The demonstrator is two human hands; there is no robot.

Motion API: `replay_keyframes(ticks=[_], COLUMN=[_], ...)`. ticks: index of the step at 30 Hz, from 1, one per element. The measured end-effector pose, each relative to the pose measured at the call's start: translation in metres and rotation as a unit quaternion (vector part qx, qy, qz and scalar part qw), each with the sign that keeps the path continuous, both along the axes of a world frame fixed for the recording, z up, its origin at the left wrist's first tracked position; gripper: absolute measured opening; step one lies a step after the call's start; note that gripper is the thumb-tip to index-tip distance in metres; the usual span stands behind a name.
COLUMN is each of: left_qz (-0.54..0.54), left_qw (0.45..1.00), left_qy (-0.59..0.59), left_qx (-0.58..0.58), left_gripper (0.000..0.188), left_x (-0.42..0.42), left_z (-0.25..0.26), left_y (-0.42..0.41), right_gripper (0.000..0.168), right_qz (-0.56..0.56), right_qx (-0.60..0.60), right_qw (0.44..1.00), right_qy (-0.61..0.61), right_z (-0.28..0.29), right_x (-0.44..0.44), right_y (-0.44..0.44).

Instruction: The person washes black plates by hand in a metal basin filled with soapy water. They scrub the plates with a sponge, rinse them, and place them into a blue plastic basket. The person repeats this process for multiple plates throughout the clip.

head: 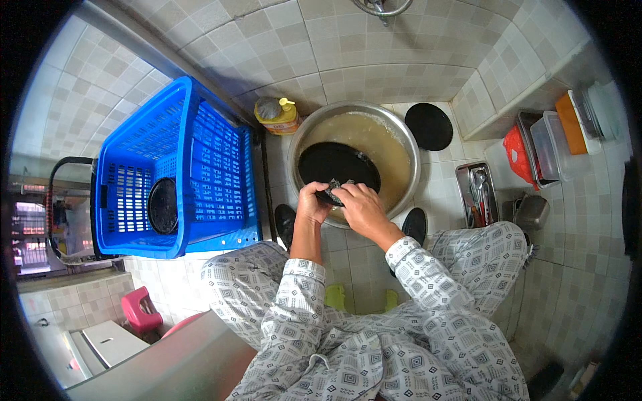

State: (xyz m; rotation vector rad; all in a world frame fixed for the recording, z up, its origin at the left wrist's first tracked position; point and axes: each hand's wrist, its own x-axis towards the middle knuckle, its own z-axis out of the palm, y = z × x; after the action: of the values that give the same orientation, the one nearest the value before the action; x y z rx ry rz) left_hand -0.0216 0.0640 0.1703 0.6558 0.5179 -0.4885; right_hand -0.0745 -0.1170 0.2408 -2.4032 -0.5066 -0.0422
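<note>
A black round plate [338, 163] leans in a wide metal basin [412, 150], partly over cloudy brown water [393, 160]. My left hand [312, 204] grips the near edge of this plate. My right hand [362, 206] presses a grey scouring pad [334, 187], likely steel wool, against the plate near that same edge. Both hands are close together at the basin's near side. The fingers of both hands partly cover the pad and the edge.
At left stands a blue plastic basket [215, 175] with a black round plate [163, 205] inside. A yellow pump bottle [283, 120] is behind the basin. Another black disc [429, 126] lies to the right, near a metal tray [462, 200] of utensils. Plastic containers [551, 145] sit farther right.
</note>
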Motion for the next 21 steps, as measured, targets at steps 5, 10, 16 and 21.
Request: replay_keyframes(ticks=[5,10,16,21], left_qz=[0.052,0.088,0.007,-0.092], left_qw=[0.997,0.994,0.993,0.989], left_qy=[-0.035,-0.07,-0.113,-0.111], left_qx=[-0.038,-0.014,0.018,0.028], left_gripper=[0.042,0.05,0.065,0.064], left_x=[0.0,-0.007,-0.021,-0.031], left_z=[-0.021,0.005,0.044,0.048], left_y=[0.007,-0.028,-0.054,-0.063], right_gripper=[0.042,0.041,0.022,0.027], right_qz=[0.018,-0.007,-0.141,-0.133], right_qx=[-0.052,-0.119,-0.157,-0.026], right_qw=[0.998,0.993,0.976,0.99], right_qy=[-0.02,-0.013,-0.055,0.032], right_z=[0.014,0.015,-0.013,0.003], right_x=[-0.006,0.013,0.07,0.091], right_y=[-0.012,-0.053,-0.087,-0.054])
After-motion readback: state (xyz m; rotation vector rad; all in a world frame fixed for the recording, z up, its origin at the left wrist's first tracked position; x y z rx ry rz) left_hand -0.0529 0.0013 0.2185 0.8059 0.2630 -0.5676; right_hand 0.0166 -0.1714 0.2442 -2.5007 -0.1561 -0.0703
